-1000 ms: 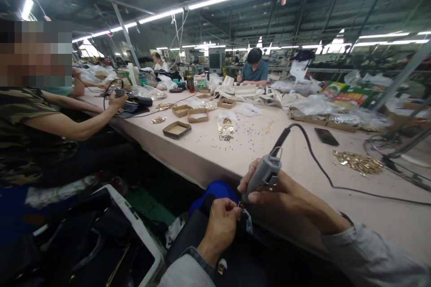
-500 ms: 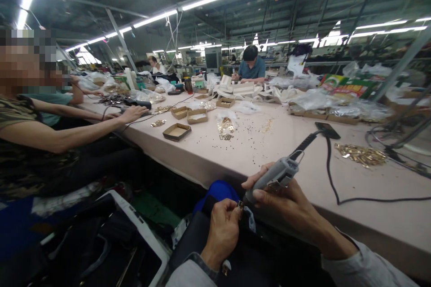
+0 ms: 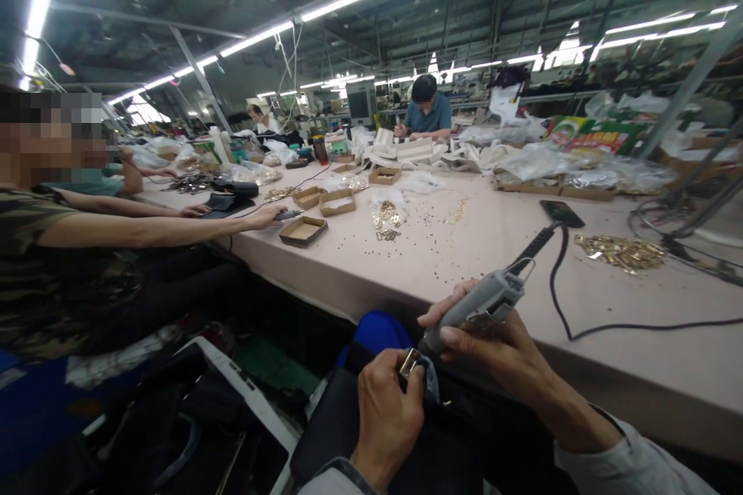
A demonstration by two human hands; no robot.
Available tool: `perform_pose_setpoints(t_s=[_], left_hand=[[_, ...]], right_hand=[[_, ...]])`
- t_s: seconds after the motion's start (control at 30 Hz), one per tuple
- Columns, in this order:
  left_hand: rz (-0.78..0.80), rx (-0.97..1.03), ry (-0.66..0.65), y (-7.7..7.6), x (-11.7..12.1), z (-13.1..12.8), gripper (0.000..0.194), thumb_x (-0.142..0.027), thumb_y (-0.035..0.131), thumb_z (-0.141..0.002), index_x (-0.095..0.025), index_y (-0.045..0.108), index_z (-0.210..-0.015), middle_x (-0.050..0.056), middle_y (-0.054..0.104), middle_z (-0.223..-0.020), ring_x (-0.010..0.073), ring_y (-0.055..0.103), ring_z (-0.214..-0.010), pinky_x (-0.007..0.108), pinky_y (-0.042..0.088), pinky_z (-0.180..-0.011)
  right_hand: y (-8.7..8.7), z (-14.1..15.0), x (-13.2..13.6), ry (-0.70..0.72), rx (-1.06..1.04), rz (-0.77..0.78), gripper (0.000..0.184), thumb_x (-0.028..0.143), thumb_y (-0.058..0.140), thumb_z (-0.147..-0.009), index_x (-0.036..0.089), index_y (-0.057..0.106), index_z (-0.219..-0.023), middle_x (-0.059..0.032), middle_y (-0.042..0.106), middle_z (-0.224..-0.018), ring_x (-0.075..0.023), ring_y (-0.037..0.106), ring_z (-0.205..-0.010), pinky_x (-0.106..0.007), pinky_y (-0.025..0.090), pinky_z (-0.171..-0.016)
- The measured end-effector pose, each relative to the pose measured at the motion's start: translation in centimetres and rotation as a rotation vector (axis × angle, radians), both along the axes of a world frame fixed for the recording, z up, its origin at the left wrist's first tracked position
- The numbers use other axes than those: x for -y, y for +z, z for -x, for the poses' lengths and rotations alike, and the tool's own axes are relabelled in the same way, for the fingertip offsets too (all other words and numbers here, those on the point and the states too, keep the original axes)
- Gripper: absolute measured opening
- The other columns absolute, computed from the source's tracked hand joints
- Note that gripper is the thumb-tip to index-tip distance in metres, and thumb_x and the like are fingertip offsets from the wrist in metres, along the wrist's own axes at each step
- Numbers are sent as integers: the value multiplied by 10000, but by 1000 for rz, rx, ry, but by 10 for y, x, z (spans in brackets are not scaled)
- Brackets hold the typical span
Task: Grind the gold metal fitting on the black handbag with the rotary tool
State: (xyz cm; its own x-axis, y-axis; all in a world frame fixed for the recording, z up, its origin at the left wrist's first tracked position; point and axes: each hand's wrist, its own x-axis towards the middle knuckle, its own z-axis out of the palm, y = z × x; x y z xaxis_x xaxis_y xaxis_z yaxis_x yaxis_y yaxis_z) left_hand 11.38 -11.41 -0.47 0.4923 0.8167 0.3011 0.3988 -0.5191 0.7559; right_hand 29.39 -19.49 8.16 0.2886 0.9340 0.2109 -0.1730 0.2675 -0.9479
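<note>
My right hand (image 3: 493, 348) is wrapped round a grey corded electric screwdriver (image 3: 479, 304), its tip angled down to the left. Just below the tip, my left hand (image 3: 388, 414) pinches a small gold metal fitting (image 3: 409, 362) on a black bag (image 3: 418, 441) lying in my lap. The tool's black cable (image 3: 566, 325) loops across the pink table (image 3: 476, 247) behind my hands. The driver's tip sits right beside the fitting; whether it touches is hidden by my fingers.
A co-worker's arm (image 3: 156, 230) reaches over the table at left toward an open cardboard box (image 3: 303, 230). Gold fittings (image 3: 624, 251) lie in a pile at right, a phone (image 3: 560, 212) nearby. Small boxes, bags and scattered screws cover the far table. More people work beyond.
My left hand has turned, so the gold fitting now shows between its fingers. The screwdriver tilted flatter. The co-worker's arm stretched further right along the table toward the box.
</note>
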Motion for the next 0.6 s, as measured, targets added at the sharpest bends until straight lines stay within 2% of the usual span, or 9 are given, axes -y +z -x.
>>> perform_pose_setpoints(t_s=[0.17,0.27,0.4,0.6], left_hand=[[-549,-38,46,-6,10,-6,178,-125,448,-1047,-187,600,-979,60,622,-814,213,612,-666,326,405,-594],[-710,-112,79,-7,11,-10,164,-76,434,-1048,-171,565,-1019,67,611,-831,213,594,-645,320,402,-551],[-732,-121,110,-6,11,-10,153,-74,443,-1046,-166,563,-1027,66,603,-837,216,602,-646,319,420,-531],[-602,-35,100,-4,14,-8,170,-96,449,-1056,-184,590,-1022,58,622,-842,212,619,-657,335,457,-576]], right_hand=[[-4,2,5,-16,11,-23,406,303,861,-895,271,544,-1146,-86,777,-1147,-250,762,-969,-348,647,-717],[-2,4,6,-32,20,-41,400,306,854,-903,269,543,-1153,-90,772,-1156,-263,762,-995,-356,648,-720],[-2,9,6,-51,21,-37,401,310,856,-902,260,548,-1153,-96,776,-1155,-265,766,-1004,-357,650,-737],[-4,13,5,-86,-59,-16,478,326,903,-844,257,528,-1132,-94,788,-1113,-265,778,-919,-349,664,-666]])
